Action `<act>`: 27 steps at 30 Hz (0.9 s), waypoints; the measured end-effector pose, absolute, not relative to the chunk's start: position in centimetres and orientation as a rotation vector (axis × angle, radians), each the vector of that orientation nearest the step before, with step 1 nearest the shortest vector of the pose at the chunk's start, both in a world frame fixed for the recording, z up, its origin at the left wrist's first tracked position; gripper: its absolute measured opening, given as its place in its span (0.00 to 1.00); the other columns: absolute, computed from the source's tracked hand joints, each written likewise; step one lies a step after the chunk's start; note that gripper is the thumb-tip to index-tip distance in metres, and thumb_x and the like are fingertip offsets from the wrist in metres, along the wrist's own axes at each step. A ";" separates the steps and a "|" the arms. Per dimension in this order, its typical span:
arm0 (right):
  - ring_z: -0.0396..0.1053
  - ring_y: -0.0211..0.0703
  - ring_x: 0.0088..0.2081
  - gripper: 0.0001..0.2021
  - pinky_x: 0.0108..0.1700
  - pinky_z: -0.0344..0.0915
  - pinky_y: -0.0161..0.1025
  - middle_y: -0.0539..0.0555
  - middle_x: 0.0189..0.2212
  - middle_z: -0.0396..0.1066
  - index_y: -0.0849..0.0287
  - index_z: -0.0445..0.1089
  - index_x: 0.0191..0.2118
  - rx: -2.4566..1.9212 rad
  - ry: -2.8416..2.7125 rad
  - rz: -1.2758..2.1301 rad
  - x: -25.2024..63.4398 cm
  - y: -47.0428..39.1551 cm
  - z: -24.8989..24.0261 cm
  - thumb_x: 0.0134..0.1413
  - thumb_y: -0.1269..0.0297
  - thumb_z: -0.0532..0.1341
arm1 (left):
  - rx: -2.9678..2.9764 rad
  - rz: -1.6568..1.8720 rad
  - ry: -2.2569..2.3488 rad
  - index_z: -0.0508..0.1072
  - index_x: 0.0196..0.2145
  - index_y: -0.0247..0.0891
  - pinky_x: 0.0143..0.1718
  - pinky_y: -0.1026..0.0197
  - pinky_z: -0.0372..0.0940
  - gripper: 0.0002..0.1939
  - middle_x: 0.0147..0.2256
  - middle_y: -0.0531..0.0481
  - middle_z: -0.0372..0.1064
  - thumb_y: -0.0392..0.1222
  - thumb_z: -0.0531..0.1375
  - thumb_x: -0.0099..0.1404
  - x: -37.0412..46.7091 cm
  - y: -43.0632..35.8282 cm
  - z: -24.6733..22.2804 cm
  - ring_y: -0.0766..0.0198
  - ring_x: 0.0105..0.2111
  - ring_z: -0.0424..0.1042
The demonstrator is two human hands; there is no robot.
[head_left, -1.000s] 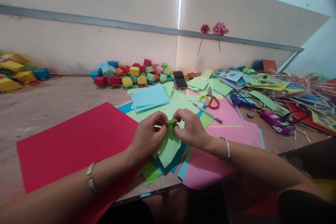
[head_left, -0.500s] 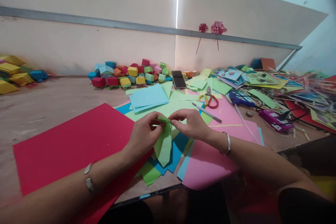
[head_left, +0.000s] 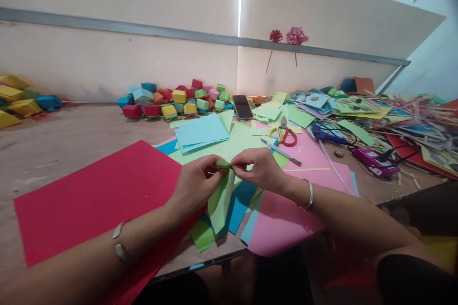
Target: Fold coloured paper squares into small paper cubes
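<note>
A piece of green paper (head_left: 220,200) hangs between my two hands, its upper end pinched and its lower part a long pointed flap. My left hand (head_left: 198,183) is closed on its top edge, thumb against fingers. Thumb and fingertips of my right hand (head_left: 255,167) pinch the same paper just beside, so the fingertips of both hands nearly meet. Under them lie light green sheets (head_left: 246,140) and blue paper (head_left: 241,202). A large red sheet (head_left: 96,195) lies beneath my left forearm, and pink paper (head_left: 286,224) beneath my right.
Right of my hands lie a craft knife (head_left: 281,151) and scissors (head_left: 284,134). A phone (head_left: 243,106) rests near folded paper boxes (head_left: 179,96). A glue gun (head_left: 327,134) and a purple power strip (head_left: 375,162) sit before a cluttered heap of cards and sticks.
The hanging flap of green paper has turned and shifted slightly left and down. Both hands keep their pinch, with the right fingertips a little closer to the left ones.
</note>
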State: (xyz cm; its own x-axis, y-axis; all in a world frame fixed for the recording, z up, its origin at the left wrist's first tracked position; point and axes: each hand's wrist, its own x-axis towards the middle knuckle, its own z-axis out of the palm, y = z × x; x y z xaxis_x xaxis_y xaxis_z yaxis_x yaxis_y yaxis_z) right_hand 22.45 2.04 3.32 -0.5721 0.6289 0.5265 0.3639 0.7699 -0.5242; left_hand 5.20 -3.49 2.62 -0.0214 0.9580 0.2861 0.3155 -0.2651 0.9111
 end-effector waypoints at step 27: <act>0.71 0.43 0.39 0.08 0.39 0.62 0.36 0.54 0.36 0.75 0.59 0.73 0.33 -0.941 -2.538 0.397 22.0 -0.9 4.5 0.50 0.77 0.59 | 2.169 1.115 1.539 0.67 0.23 0.40 0.26 0.64 0.56 0.07 0.23 0.54 0.66 0.30 0.52 0.49 4.9 -3.9 2.0 0.65 0.25 0.64</act>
